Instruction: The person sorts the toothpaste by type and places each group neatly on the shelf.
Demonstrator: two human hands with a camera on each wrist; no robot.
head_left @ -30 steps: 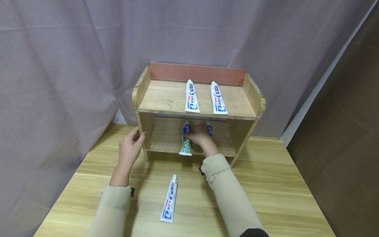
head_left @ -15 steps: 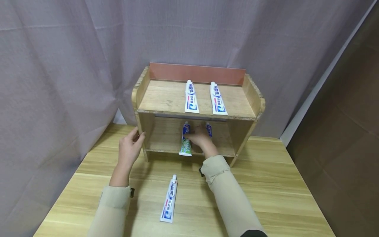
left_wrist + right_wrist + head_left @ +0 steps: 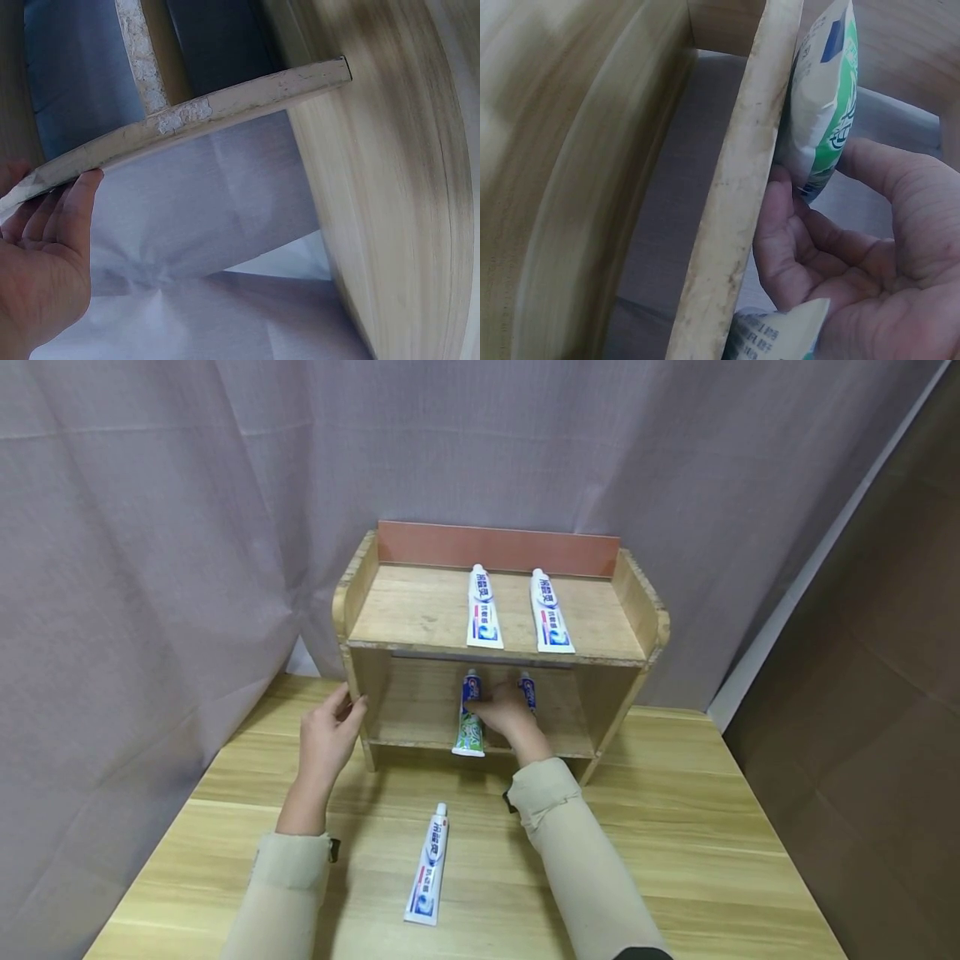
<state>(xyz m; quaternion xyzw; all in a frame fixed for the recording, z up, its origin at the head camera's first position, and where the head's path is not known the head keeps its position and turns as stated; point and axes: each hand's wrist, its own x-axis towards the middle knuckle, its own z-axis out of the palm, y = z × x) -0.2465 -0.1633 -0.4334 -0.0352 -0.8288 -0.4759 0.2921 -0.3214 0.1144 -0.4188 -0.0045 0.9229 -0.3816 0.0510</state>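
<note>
My left hand [image 3: 324,739] grips the front edge of the left side panel [image 3: 225,101] of a small two-tier wooden shelf [image 3: 420,606]. In the left wrist view, the fingers of that hand [image 3: 45,277] lie against the panel's outer face. On the lower tier, my right hand [image 3: 510,714] pinches a blue-and-green toothpaste tube [image 3: 470,735], cap toward the back. The right wrist view has thumb and fingers on opposite sides of this tube [image 3: 832,112]. Right of that hand lies a second blue-capped toothpaste tube [image 3: 528,690], partly hidden by it.
Two white-and-blue toothpaste tubes [image 3: 484,610] lie side by side on the upper tier, caps to the back. Another white toothpaste tube [image 3: 427,868] lies on the wooden table [image 3: 712,860] between my forearms. A grey curtain [image 3: 187,568] hangs behind the shelf.
</note>
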